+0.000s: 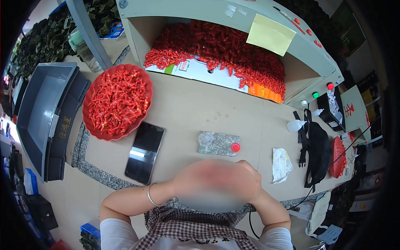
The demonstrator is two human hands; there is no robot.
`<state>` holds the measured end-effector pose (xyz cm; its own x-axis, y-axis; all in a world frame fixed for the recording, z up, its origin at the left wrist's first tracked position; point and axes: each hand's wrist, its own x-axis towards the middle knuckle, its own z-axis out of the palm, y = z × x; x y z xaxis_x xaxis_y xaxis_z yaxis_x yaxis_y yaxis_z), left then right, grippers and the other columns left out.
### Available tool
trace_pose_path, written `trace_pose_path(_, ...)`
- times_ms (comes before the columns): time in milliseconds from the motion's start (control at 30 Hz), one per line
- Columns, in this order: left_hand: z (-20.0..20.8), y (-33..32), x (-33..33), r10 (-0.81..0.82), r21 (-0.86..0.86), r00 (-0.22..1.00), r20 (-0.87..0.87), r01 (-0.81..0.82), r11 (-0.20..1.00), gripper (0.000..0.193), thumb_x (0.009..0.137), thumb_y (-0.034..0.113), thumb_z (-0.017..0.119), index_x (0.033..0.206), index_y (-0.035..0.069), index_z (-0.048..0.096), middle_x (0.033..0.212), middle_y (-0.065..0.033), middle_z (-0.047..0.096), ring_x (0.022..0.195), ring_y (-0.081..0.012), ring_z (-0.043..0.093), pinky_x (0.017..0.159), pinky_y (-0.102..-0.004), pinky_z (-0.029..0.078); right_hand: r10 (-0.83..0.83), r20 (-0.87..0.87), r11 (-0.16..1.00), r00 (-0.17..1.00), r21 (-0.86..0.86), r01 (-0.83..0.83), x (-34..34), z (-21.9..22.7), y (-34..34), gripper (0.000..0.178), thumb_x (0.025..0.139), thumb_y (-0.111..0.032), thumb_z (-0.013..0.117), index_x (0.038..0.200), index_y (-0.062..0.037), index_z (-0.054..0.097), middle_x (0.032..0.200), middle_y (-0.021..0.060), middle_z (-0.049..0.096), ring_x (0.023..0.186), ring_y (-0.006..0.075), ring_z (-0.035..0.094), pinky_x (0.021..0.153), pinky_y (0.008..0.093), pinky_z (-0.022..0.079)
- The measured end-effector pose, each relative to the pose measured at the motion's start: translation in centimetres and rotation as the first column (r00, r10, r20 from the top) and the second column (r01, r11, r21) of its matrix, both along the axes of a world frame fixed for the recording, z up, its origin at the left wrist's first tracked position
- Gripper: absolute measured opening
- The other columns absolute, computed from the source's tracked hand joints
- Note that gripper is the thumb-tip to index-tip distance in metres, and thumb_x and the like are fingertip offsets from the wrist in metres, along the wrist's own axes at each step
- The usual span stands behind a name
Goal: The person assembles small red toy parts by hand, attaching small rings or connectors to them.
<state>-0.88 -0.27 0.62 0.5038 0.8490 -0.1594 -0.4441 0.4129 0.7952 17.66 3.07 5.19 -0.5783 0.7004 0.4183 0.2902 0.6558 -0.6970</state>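
My left hand (178, 188) and my right hand (251, 174) are close together at the table's near edge. A blurred oval patch covers most of both, so their fingers and anything between them are hidden. A reddish smear shows inside the patch. Just beyond the hands lies a small speckled stone slab (216, 148), bearing a clear round dish (206, 139) and a red cap (235, 147). A black phone (145, 153) lies left of the slab. Farther left, a scalloped red bowl (86, 109) is full of small glossy red pieces (118, 100). A crumpled white cloth (281, 165) lies to the right.
At the back, a pale green cabinet (179, 9) holds a heap of red pieces (216, 46). Grey plastic bins (43, 112) stand at left, near a glass jar (85, 52). On the right are a white squeeze bottle (295, 125), a black waist bag (318, 150) and another red bowl (334, 158).
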Motion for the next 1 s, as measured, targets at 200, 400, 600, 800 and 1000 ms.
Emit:
trace_pose_path(200,0.1,0.1,-0.4,-0.042,-0.025,0.999,0.027,0.043,0.999,0.019,0.092,0.014,0.05,0.106,0.002,0.051,0.091,-0.0064,0.059,0.081,-0.0112,0.058,0.071,-0.0258,0.05,0.007,-0.046,0.983,0.999,-0.18,-0.016,0.1,0.5,0.1,0.018,0.068,-0.002,0.072,0.084,-0.0016,0.066,0.082,0.0092,0.058,0.072,0.0174,0.059,0.06,0.0263,0.049)
trace_pose_path(400,0.5,0.3,-0.1,-0.038,-0.05,0.999,0.004,0.038,0.998,0.02,0.092,0.016,0.05,0.106,0.001,0.052,0.089,-0.0066,0.059,0.081,-0.0122,0.058,0.071,-0.0267,0.05,0.044,-0.017,0.994,0.999,-0.104,-0.045,1.2,0.0,0.7,0.018,0.069,-0.001,0.07,0.087,-0.0021,0.066,0.083,0.0095,0.06,0.071,0.0172,0.059,0.058,0.0266,0.048)
trace_pose_path(600,-0.2,0.3,-0.2,0.021,-0.05,0.999,-0.029,-0.022,0.998,0.021,0.092,0.016,0.05,0.107,0.001,0.052,0.086,-0.0071,0.058,0.079,-0.0115,0.057,0.072,-0.0264,0.05,-0.174,-0.035,0.978,0.984,-0.125,0.168,4.2,-0.3,1.6,0.013,0.071,0.0,0.068,0.083,-0.0012,0.065,0.082,0.0088,0.06,0.069,0.0169,0.058,0.059,0.0255,0.047)
trace_pose_path(800,-0.2,0.5,0.0,-0.002,-0.064,1.0,-0.023,0.001,0.998,0.022,0.092,0.016,0.05,0.107,0.001,0.052,0.086,-0.0072,0.059,0.079,-0.0111,0.057,0.072,-0.0264,0.05,-0.378,-0.116,0.843,0.919,-0.453,0.289,5.0,-3.0,3.1,0.007,0.078,-0.004,0.064,0.084,-0.0004,0.062,0.083,0.0073,0.056,0.076,0.0143,0.053,0.068,0.0239,0.043)
trace_pose_path(1000,0.1,0.6,0.0,0.005,-0.09,0.999,-0.045,-0.009,0.996,0.023,0.092,0.016,0.05,0.108,0.001,0.052,0.087,-0.0073,0.059,0.078,-0.0109,0.057,0.072,-0.0262,0.05,-0.365,-0.084,0.89,0.927,-0.325,0.32,4.3,-4.2,4.3,0.009,0.077,-0.008,0.066,0.083,-0.0021,0.063,0.081,0.0055,0.054,0.076,0.0169,0.051,0.068,0.0257,0.042)
